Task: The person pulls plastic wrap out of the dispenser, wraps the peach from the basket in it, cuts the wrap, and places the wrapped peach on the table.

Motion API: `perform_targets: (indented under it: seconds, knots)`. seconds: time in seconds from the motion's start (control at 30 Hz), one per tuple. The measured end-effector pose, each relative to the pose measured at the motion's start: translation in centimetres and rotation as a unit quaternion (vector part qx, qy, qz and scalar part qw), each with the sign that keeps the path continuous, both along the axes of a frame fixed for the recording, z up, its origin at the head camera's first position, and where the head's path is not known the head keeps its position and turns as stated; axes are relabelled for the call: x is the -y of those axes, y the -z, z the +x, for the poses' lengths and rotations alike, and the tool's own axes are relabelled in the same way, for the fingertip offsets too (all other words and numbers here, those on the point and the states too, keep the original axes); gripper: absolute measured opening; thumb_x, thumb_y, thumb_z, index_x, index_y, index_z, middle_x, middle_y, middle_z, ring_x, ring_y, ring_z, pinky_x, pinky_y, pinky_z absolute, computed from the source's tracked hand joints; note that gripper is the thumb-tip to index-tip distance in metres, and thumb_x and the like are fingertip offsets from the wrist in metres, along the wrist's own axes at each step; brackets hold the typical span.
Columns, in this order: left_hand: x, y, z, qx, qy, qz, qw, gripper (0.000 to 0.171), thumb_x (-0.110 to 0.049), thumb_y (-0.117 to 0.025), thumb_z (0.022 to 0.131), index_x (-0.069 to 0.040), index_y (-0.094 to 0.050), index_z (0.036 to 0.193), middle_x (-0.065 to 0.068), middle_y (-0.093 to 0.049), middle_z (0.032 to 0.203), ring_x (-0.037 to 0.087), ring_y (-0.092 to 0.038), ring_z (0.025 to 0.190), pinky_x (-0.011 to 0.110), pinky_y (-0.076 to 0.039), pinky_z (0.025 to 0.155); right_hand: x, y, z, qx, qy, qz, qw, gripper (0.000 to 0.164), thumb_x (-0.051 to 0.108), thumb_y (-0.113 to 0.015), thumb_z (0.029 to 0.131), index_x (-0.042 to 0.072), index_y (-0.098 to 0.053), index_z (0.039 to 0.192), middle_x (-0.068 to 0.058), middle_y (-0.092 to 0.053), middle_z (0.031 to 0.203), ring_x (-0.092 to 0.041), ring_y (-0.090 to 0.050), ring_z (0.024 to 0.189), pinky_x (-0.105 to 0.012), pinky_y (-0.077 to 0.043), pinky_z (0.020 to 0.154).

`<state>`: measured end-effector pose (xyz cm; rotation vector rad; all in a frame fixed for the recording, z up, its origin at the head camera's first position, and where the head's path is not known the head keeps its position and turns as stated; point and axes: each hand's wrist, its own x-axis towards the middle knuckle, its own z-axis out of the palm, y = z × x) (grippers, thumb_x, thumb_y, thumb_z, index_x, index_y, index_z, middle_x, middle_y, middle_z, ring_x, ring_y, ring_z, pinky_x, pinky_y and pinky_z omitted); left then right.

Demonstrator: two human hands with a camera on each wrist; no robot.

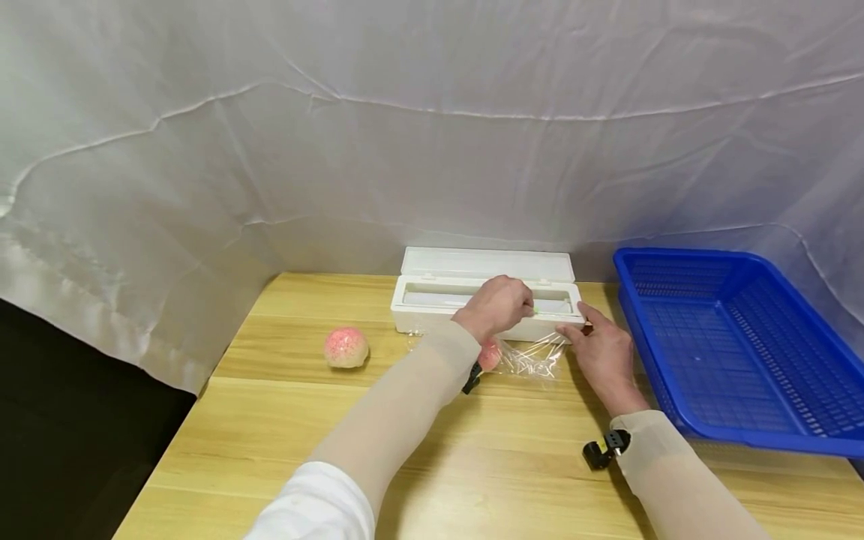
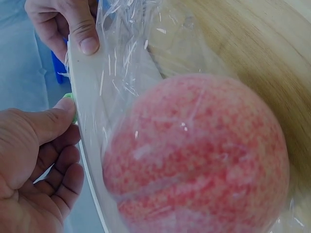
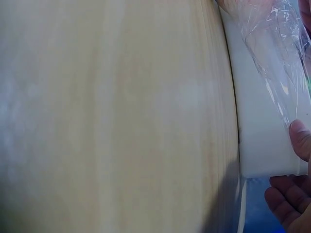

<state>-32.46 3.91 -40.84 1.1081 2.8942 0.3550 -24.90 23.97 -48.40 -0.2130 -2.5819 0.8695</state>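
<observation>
A white cling film box (image 1: pixel 439 321) lies at the back of the table with its lid (image 1: pixel 487 264) tipped back. My left hand (image 1: pixel 496 306) reaches over its front edge, thumb and fingers pinching a small green slider (image 2: pixel 71 104) on the cutter rail. At the box's right end, my right hand (image 1: pixel 605 356) grips the corner, thumb (image 3: pixel 300 138) on the front wall and fingers around the end. Clear cling film (image 1: pixel 533 361) hangs crumpled over the front. Under film, a pink-speckled peach (image 2: pixel 199 155) sits before the box, partly hidden by my left forearm in the head view.
Another pink and cream peach (image 1: pixel 346 347) rests on the wooden table (image 1: pixel 270 427), left of the box. A blue plastic basket (image 1: pixel 641 337) stands close to my right hand. Grey cloth (image 1: pixel 432 165) hangs right behind the table.
</observation>
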Motion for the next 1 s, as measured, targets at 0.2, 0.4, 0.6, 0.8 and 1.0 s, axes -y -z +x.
perform_targets:
  seconds: [0.2,0.4,0.6,0.8,1.0]
  knots:
    - [0.5,-0.1,-0.1,0.006,0.001,0.011,0.9999,0.017,-0.022,-0.067,0.105,-0.019,-0.084,0.104,-0.01,-0.079,0.107,0.005,-0.065,0.096,0.02,-0.051,0.093,-0.1,0.1,0.0,0.003,-0.001,-0.001,1.0,0.065,0.028,-0.083,0.093,0.002,-0.059,0.147,-0.026,-0.077,0.108,-0.039,-0.075,0.097,-0.055,-0.058,0.081]
    - [1.1,-0.3,-0.2,0.011,0.002,0.014,0.9998,0.021,-0.023,-0.07,0.103,-0.015,-0.078,0.086,-0.011,-0.075,0.097,0.007,-0.055,0.085,0.021,-0.045,0.082,-0.1,0.1,-0.1,0.002,0.0,0.001,1.0,0.064,0.027,-0.083,0.093,0.002,-0.059,0.147,-0.026,-0.077,0.107,-0.04,-0.075,0.096,-0.056,-0.058,0.082]
    - [1.8,-0.4,-0.2,0.021,0.001,0.021,0.9996,0.04,-0.021,-0.069,0.104,-0.019,-0.052,0.068,-0.007,-0.068,0.091,0.008,-0.053,0.084,0.022,-0.043,0.079,-0.1,0.1,-0.2,-0.001,-0.004,-0.001,1.0,0.064,0.025,-0.083,0.093,0.001,-0.059,0.147,-0.027,-0.077,0.108,-0.04,-0.075,0.096,-0.055,-0.059,0.081]
    - [2.4,-0.4,-0.3,0.029,-0.002,0.023,0.9993,0.046,-0.021,-0.068,0.104,-0.021,-0.043,0.066,-0.008,-0.067,0.09,0.008,-0.051,0.083,0.022,-0.041,0.079,0.0,0.1,-0.2,0.002,-0.004,-0.005,1.0,0.064,0.026,-0.083,0.093,0.001,-0.059,0.147,-0.028,-0.076,0.109,-0.042,-0.075,0.099,-0.058,-0.058,0.085]
    - [2.9,-0.3,-0.4,0.029,-0.003,0.023,0.9993,0.05,-0.022,-0.068,0.105,-0.02,-0.037,0.065,-0.005,-0.062,0.081,0.008,-0.047,0.076,0.021,-0.04,0.076,0.0,0.1,-0.1,0.005,-0.003,-0.004,1.0,0.064,0.027,-0.083,0.093,0.002,-0.059,0.147,-0.027,-0.076,0.108,-0.043,-0.074,0.1,-0.059,-0.056,0.086]
